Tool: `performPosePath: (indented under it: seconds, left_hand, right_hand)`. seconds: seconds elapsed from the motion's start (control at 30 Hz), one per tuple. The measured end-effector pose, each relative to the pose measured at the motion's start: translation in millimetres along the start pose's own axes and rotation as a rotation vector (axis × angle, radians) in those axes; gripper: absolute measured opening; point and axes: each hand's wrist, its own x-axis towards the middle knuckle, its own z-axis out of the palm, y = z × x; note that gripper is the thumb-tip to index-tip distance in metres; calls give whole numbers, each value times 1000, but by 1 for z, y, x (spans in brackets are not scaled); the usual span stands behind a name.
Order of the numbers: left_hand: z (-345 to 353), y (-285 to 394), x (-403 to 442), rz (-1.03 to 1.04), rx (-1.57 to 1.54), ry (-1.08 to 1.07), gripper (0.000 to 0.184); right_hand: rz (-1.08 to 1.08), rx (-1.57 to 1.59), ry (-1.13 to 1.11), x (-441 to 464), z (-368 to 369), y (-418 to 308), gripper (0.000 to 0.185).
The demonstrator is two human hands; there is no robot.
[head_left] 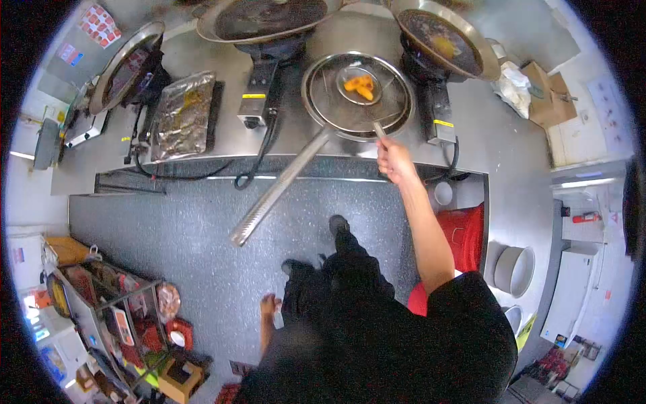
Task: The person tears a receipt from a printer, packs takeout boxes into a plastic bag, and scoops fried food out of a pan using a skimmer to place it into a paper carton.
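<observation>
My right hand [395, 160] is closed around the short end of a skimmer handle at the counter's front edge. The skimmer's small round bowl [344, 95] carries a few golden-orange fried pieces [359, 85]. It is over a wide mesh strainer [323, 101], which sits on a round metal vessel whose inside is mostly hidden. The strainer's long metal handle [279, 182] juts out past the counter edge toward the lower left. Low beside my body, my left hand [270, 305] hangs with curled fingers; something small and pale shows by it, too unclear to name.
Large woks stand along the back: one left [128, 67], one in the middle [269, 20], one right [444, 44] with oil and food. A foil-covered tray [185, 114] lies on the steel counter [229, 135]. Red bins [461, 236] and a loaded rack [101, 303] flank the floor.
</observation>
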Motion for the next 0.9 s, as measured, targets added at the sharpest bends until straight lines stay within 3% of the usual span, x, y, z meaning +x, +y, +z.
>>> performPosePath:
  seconds: [0.03,0.07,0.1,0.13,0.2,0.27,0.37,0.4,0.5,0.9]
  left_hand:
    - [9,3,20,-264,-449,-53,31]
    - [11,48,26,-338,-233,-105,36]
    - [10,67,41,-179,-38,-185,37]
    - [23,112,41,-282,-193,11,37]
    - [37,156,52,-186,-350,135,36]
    - [51,183,61,-142,-322,83,33]
    - [83,201,69,-112,-433,23,28]
    - [88,200,67,-113,-483,6,27]
    - [101,194,64,-206,-298,-2,27]
    - [106,159,25,-396,-298,90,30]
  right_hand:
    - [19,-23,-25,5,-3,-5,25]
    - [12,-74,1,7,-9,-7,25]
    - [5,-130,27,6,-17,-10,24]
    - [-14,-195,52,8,-24,-17,24]
    - [28,-180,9,6,-37,-24,25]
    - [90,-140,-38,5,-57,-28,28]
    - [62,-364,-57,2,-58,-27,29]
    - [85,-274,-49,4,-62,-29,30]
    - [-60,-480,-9,9,-68,-25,30]
    - [57,-349,-67,16,-70,-27,30]
